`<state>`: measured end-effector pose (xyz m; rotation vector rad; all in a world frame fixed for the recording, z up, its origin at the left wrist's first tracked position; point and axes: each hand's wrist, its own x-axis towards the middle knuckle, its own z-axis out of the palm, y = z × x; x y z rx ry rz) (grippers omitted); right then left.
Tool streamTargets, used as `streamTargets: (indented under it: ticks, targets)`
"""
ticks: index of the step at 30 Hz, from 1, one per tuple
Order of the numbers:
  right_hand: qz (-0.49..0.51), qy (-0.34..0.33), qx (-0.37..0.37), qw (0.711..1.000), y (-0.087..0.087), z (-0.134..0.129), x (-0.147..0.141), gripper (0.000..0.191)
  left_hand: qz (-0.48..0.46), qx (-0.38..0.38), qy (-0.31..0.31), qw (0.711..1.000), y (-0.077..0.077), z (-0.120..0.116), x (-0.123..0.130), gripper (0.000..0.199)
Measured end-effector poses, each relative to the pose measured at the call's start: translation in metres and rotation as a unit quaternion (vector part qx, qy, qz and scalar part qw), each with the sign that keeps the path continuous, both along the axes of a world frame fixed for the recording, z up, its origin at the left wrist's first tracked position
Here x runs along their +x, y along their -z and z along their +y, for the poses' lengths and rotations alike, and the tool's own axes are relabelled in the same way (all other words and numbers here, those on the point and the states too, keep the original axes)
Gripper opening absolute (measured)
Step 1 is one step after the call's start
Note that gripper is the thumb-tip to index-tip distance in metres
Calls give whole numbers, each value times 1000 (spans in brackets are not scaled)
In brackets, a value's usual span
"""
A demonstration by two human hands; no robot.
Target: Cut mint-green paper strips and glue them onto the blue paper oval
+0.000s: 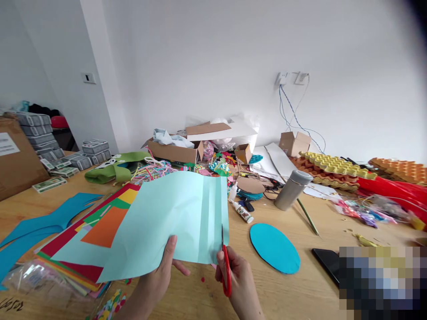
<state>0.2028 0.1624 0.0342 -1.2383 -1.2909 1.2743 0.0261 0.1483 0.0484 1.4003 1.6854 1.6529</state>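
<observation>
Holding one pale blue-green sheet (167, 213) above the wooden table (290, 298), the left hand (162, 262) presses its thumb on the front face near the lower edge. Its other fingers go behind, mostly hidden; one comes out below this edge. The right hand (237, 269) has thumb and fingers bent around the handles of one pair of red scissors (227, 280). A blade points away along the sheet, close to its right edge, with a narrow strip at the right side of it; whether the blades are apart, I cannot tell.

On the right, wood surface lies between this hand and one blue oval (275, 248), which gives the arm some room; farther right is one dark phone (325, 264), partly hidden. On the left the room is tighter: the sheet overlaps a pile of coloured papers (105, 226), and blue offcuts (63, 217) lie beside it.

Behind the oval are two small white bottles (243, 212) and one grey tumbler (292, 193). Farther, cardboard boxes (175, 150) and two stacks of egg trays (336, 166) stand before the white wall (200, 62), which carries two socket plates (283, 79) and one switch (88, 78).
</observation>
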Motion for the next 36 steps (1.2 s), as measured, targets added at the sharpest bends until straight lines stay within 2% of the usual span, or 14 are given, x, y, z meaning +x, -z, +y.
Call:
streamTargets:
  ticks: [3, 5, 8, 14, 20, 29, 32, 36]
  targets:
    - [7, -2, 9, 1000, -2, 0, 0, 55, -73, -29, 48, 996, 1, 1, -1, 32]
    - [4, -6, 17, 1000, -3, 0, 1, 54, -89, -23, 29, 995, -1, -1, 1, 34]
    - [-3, -6, 26, 1000, -1, -1, 1, 52, -86, -11, 4, 996, -6, -4, 7, 36]
    - [12, 7, 0, 1000, -1, -2, 2, 52, -87, -39, 33, 995, -13, -8, 8, 37]
    - [18, 4, -4, 1000, 1, 0, 3, 52, -102, -47, 25, 993, -16, -8, 10, 34]
    - [32, 15, 4, 999, 5, 0, 2, 51, -109, -29, 36, 993, -12, -8, 12, 34]
    - [37, 19, 9, 999, 4, 0, 1, 52, -102, -32, 17, 994, -13, -8, 13, 34]
    - [35, 17, 2, 999, -2, -1, 0, 55, -114, -22, 22, 993, -14, -7, 14, 32]
